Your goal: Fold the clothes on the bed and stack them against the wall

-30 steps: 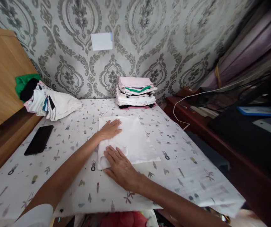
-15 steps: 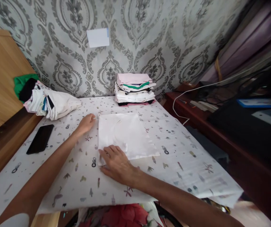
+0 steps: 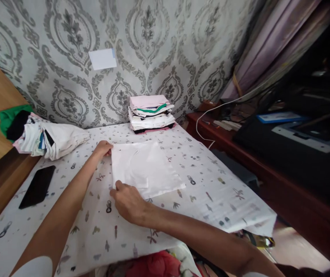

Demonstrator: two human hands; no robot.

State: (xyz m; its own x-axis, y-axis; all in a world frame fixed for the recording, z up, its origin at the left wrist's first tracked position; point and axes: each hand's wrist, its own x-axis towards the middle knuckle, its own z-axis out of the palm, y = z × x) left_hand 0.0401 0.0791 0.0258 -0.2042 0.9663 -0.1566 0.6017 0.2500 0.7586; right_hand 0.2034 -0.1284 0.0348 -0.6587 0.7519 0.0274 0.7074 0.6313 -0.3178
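Note:
A white folded cloth (image 3: 156, 165) lies flat on the patterned table cover (image 3: 211, 192). My left hand (image 3: 103, 149) has its fingers pressed together at the cloth's far left corner. At the near left corner, my right hand (image 3: 130, 202) is closed, with thumb and forefinger on the cloth's edge; its other fingers are curled under. A smaller folded part shows on top of the cloth, just beyond my right hand.
Behind the cloth, a stack of folded clothes (image 3: 151, 115) stands by the wall. A pile of clothes (image 3: 62, 138) lies at the back left, with a black phone (image 3: 37, 186) nearer. A white cable (image 3: 198, 129) hangs over the dark red desk (image 3: 254, 165) at the right.
My left hand has reached the cloth's far left corner. My right hand, spread flat on the cloth before, has curled its fingers at the near left corner. The camera view has turned to the right.

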